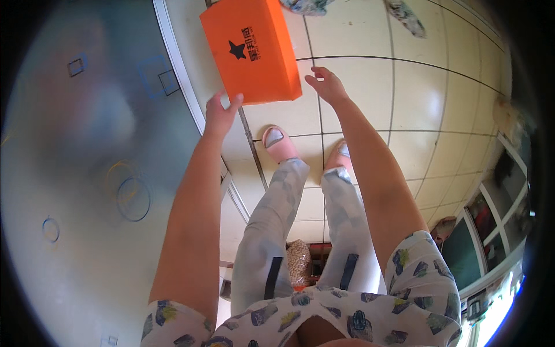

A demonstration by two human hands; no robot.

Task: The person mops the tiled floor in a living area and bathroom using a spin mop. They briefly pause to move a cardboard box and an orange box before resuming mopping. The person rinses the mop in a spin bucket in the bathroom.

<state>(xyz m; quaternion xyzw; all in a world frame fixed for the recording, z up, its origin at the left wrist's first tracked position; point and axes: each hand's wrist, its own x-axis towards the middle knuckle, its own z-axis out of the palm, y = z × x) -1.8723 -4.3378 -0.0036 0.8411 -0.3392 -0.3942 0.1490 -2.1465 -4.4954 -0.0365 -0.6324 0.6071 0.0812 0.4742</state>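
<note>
An orange box (260, 56) with a black star and writing lies before me, beyond my feet, its far end cut off by the top of the view. My left hand (222, 112) is at the near left corner of the box, thumb and fingers apart; whether it touches the box I cannot tell. Just right of the box's right side is my right hand (327, 84), its fingers spread and slightly curled, with a gap between it and the box. Nothing is seen in either hand.
Cream floor tiles (355, 95) lie under pink slippers (281, 145) on my feet. A frosted glass panel (99, 143) with a pale frame stands at left. Crumpled plastic (308, 5) and another wrapped item (406, 18) lie at the top. Glazed cabinet doors (461, 249) stand right.
</note>
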